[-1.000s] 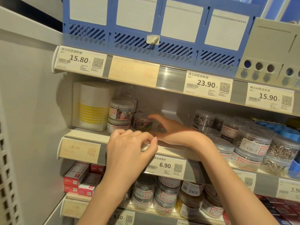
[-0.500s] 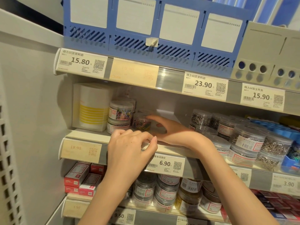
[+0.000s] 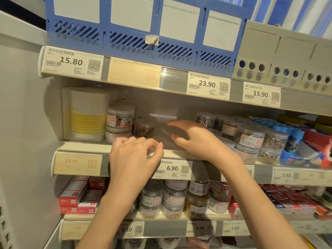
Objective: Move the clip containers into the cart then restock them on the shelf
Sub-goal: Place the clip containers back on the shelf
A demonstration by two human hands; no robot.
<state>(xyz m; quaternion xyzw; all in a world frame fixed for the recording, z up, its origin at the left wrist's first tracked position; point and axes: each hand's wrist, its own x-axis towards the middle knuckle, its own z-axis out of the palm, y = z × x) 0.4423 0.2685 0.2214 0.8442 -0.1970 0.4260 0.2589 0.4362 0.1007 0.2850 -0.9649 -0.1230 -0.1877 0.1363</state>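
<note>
Clear round clip containers stand on the middle shelf [image 3: 86, 144]. Two with colourful clips are stacked at the left [image 3: 120, 117], and a smaller colourful one [image 3: 143, 129] stands beside them. My right hand [image 3: 195, 139] hovers in the gap just right of that small container, fingers spread and holding nothing. My left hand [image 3: 133, 159] has its fingers curled over the shelf's front edge, thumb meeting the fingertips there. Several containers of silver clips [image 3: 249, 139] crowd the shelf right of my right wrist.
A white box with yellow stripes [image 3: 84, 115] fills the shelf's left end. Blue file racks [image 3: 143, 24] and grey holders [image 3: 287, 60] stand on the shelf above. Below are more clear jars [image 3: 174, 198] and red boxes [image 3: 79, 196]. A blue pack [image 3: 291, 139] lies at the right.
My right hand's fingertips have drawn back to the right, away from the small colourful container. My left hand has stayed on the shelf edge.
</note>
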